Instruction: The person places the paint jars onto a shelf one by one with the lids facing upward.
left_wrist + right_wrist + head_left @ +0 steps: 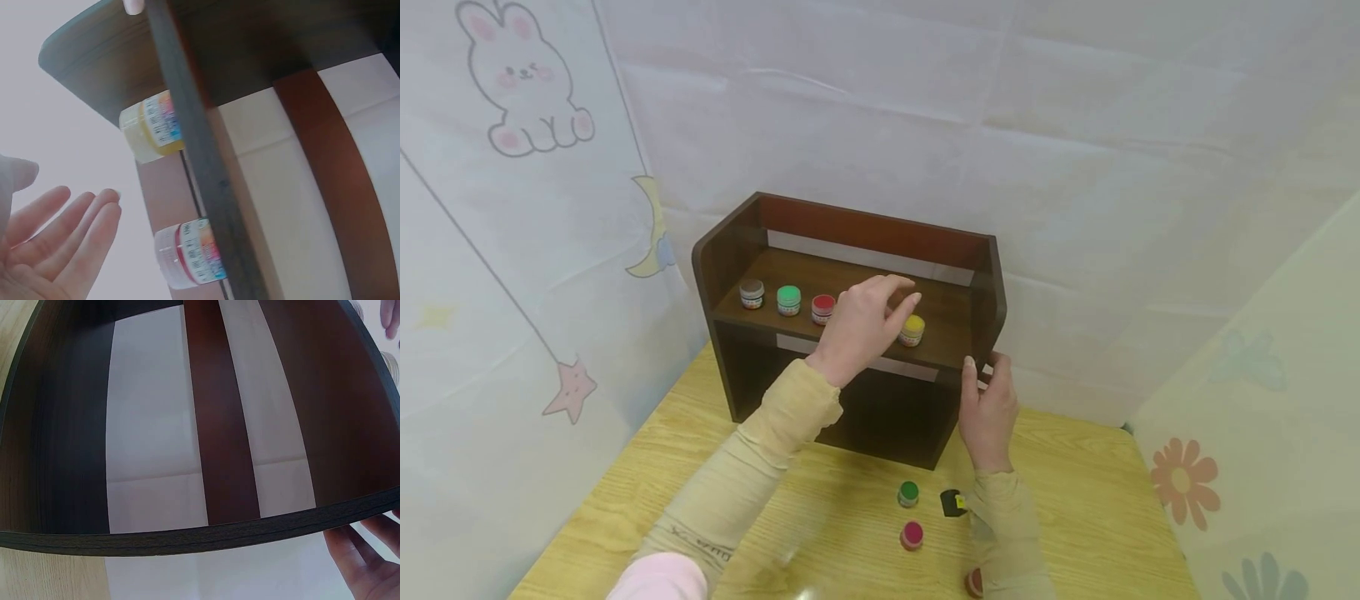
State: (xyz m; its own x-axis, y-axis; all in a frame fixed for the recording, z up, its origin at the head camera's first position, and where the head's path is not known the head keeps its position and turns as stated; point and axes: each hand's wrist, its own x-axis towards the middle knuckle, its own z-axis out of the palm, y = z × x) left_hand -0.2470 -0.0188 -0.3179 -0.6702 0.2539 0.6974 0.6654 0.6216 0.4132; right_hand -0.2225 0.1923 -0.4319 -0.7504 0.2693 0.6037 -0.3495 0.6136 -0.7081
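Observation:
A dark brown two-tier shelf (850, 454) stands on the table. On its upper board sit small paint jars in a row: a brown-lidded jar (752, 293), a light green jar (788, 300), a red jar (823, 309) and a yellow jar (912, 331). My left hand (867, 321) hovers over the board between the red and yellow jars, fingers loosely bent and holding nothing. In the left wrist view its fingers are apart from the yellow jar (151, 128). My right hand (988, 412) grips the shelf's right side panel, thumb inside, fingers outside.
On the wooden table (1090, 492) before the shelf are a dark green jar (908, 493), a magenta jar (912, 535) and a small black piece with a yellow mark (952, 502). A reddish-brown jar (973, 582) is partly hidden by my right forearm. Printed cloth hangs behind.

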